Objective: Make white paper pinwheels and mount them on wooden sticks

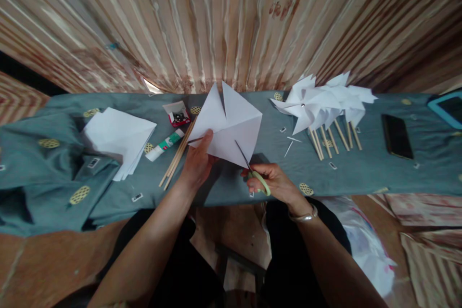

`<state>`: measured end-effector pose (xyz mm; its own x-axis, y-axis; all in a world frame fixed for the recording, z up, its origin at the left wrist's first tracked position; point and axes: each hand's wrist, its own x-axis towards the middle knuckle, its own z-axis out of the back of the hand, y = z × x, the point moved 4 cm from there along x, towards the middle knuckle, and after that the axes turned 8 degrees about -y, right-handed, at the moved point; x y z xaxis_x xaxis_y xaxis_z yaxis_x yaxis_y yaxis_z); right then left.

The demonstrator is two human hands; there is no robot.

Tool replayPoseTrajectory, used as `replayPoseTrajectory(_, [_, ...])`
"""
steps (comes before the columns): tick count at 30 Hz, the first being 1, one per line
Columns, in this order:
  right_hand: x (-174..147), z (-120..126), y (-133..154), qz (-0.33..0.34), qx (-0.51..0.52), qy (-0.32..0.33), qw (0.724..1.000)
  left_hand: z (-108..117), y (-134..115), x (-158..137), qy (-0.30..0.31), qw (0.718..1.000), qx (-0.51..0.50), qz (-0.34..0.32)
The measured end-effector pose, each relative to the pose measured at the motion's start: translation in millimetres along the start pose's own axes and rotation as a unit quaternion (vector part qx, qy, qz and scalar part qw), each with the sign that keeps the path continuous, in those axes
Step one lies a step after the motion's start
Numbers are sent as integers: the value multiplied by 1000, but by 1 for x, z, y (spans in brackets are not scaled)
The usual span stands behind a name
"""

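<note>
A square sheet of white paper (238, 127) is held up over the cloth, with slits cut in from its corners toward the middle. My left hand (199, 159) pinches its left part, thumb on top. In my right hand (272, 180) is a pair of scissors (260, 183) with light green handles. Its blades lie at the lower right corner, pointing in toward the paper's centre. Wooden sticks (175, 161) lie beside my left hand, partly under the paper. Close by are a glue stick (165, 145) and a small red box (176, 114) of dark shiny pieces.
White paper pinwheels (317, 101) on sticks lie at the right. Beyond them are a black phone (397, 135) and a blue-edged device (447, 108). Folded white paper (117, 132) lies at the left on the green cloth (224, 197). Pleated curtains (231, 29) hang behind.
</note>
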<state>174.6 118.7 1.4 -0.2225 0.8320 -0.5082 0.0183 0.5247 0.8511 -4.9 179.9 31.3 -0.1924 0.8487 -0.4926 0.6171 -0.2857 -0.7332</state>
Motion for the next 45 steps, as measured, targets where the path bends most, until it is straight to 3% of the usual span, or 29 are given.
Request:
replayPoseTrajectory(15, [-2,-3,14,73,-40,10,997,-2,2,-5,17,1000,10,20])
replayPoseTrajectory(27, [-1,-5,13,39,-14,8,999,-2,1,-6,0,1000,13,20])
replayPoseTrajectory(45, [-2,-5,12,87,-39,15,995,-3,2,-8,10,999,24,32])
